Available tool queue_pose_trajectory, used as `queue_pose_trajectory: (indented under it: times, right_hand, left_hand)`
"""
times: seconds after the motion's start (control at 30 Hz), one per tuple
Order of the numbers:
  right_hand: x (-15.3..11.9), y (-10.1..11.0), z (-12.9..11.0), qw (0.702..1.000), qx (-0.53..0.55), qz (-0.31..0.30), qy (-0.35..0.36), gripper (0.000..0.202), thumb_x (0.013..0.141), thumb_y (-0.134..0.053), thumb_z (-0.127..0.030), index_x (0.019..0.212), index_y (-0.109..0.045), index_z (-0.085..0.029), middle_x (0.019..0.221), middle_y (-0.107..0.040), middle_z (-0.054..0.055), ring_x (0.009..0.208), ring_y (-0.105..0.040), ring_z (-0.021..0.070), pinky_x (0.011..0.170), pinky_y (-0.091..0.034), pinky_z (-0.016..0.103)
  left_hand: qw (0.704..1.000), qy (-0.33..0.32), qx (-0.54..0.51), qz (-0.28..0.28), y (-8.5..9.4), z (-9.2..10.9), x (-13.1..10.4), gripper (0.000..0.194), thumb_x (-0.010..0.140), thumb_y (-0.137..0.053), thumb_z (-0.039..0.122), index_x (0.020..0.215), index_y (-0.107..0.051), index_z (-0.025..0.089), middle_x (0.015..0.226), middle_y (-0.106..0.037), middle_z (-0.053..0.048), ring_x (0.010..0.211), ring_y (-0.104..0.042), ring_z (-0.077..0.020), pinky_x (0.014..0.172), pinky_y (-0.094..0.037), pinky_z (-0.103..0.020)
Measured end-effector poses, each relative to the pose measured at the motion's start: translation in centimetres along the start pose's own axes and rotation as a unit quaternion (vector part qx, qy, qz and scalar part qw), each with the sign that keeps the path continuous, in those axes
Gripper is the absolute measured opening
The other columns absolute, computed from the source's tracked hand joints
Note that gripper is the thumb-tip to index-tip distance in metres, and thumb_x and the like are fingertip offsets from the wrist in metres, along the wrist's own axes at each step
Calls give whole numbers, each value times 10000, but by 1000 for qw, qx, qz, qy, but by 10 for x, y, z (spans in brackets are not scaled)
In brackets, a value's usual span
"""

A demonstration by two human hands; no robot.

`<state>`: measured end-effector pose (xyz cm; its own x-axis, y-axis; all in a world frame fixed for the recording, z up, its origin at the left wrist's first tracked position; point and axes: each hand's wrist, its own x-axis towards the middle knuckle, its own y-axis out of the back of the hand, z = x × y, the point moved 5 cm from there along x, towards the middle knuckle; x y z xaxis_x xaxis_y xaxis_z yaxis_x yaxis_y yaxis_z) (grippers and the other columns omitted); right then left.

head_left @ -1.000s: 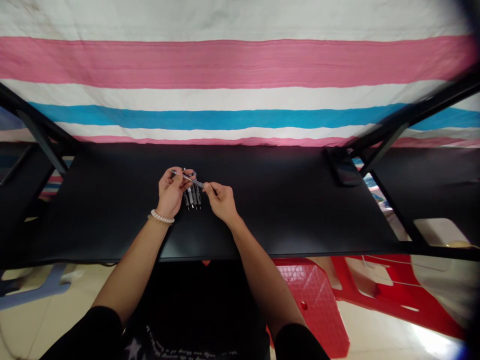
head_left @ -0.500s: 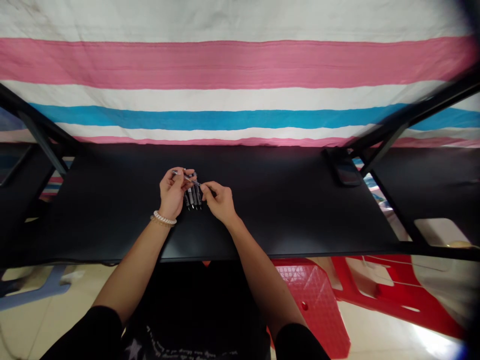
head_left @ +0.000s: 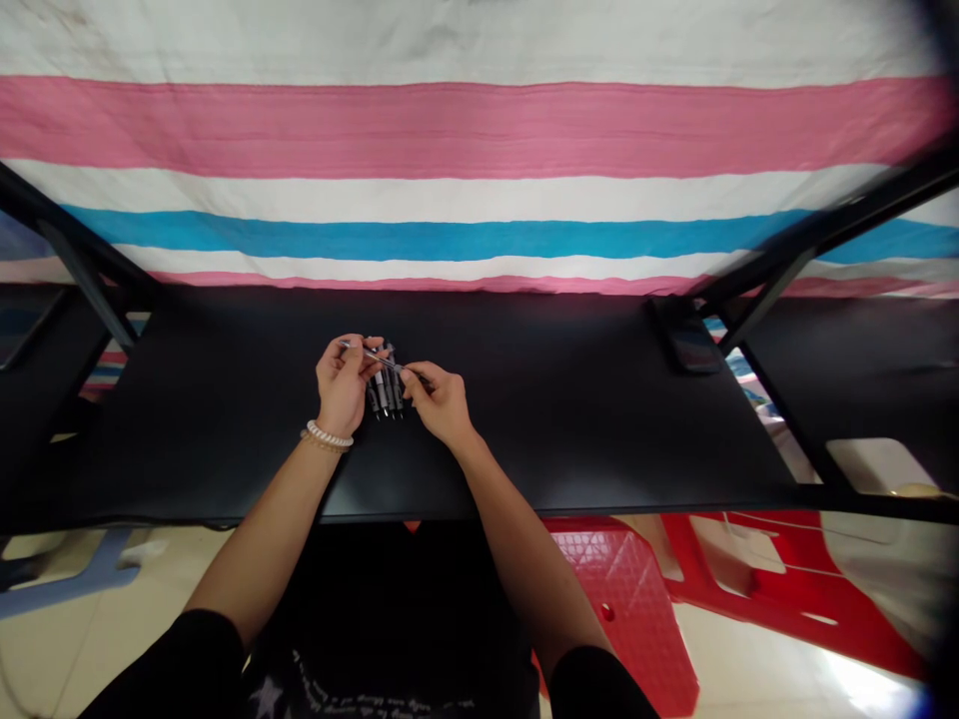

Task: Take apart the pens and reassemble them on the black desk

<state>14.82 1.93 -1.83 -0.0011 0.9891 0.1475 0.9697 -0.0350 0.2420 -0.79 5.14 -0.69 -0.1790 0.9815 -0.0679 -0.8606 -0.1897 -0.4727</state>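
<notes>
A slim pen [head_left: 381, 358] slants between my two hands above the black table. My left hand [head_left: 345, 379], with coiled bands on the wrist, pinches its upper left part between thumb and fingers. At the lower right end, my right hand [head_left: 439, 397] is closed around the pen, thumb against forefinger. Several dark pens [head_left: 386, 394] lie side by side on the table just beneath, tips toward me. Their far ends are partly hidden by my left fingers and the held pen.
The black table [head_left: 569, 419] carries a dark phone-like object [head_left: 687, 335] at its right side. Black metal bars [head_left: 779, 285] rise at both ends. Behind hangs a striped cloth [head_left: 479, 130]. A red plastic stool [head_left: 621, 599] stands below the front edge.
The held pen has shifted slightly toward the upper left, and my left hand with it by a small amount. My right hand stays nearly in place; the lying pens have not visibly moved.
</notes>
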Motion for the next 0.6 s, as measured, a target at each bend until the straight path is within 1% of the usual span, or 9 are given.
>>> queue_pose_trajectory:
  times: [0.07,0.2,0.3,0.47,0.6]
  right_hand:
    - [0,1,0,1000,-5,5,3,342,963,-569,-514,1007,-722,-211,721,-710,15,595,-657,147,600,-508,265]
    - [0,2,-2,999,-32,-7,16,422,1000,-496,-544,868,-707,-203,590,-639,-8,504,-577,127,548,-440,248]
    - [-1,3,-4,999,-46,-12,18,470,1009,-464,-569,834,-694,-198,568,-620,-12,496,-558,121,542,-414,242]
    - [-1,1,-6,998,-62,-20,13,409,1010,-475,-507,863,-693,-194,610,-643,-7,538,-585,128,567,-423,243]
    - [0,0,-6,996,-86,-21,18,328,988,-521,-457,914,-709,-198,714,-697,17,649,-648,158,627,-464,259]
  left_hand:
    - [1000,0,2,-4,0,0,0,382,762,-842,473,908,-626,194,939,-773,-68,782,-751,-148,664,-568,-214]
    - [1000,14,2,-21,-2,1,0,396,756,-846,479,910,-620,192,962,-773,-78,794,-752,-156,671,-569,-224]
    - [1000,19,1,-23,-2,1,0,413,747,-851,487,916,-618,191,965,-773,-79,791,-752,-161,664,-569,-229]
    - [1000,21,5,-13,-1,0,1,423,733,-858,491,920,-627,189,946,-776,-71,769,-749,-155,655,-566,-225]
    - [1000,27,5,-9,-2,1,0,424,712,-873,476,926,-651,186,924,-781,-69,727,-743,-152,643,-564,-230]
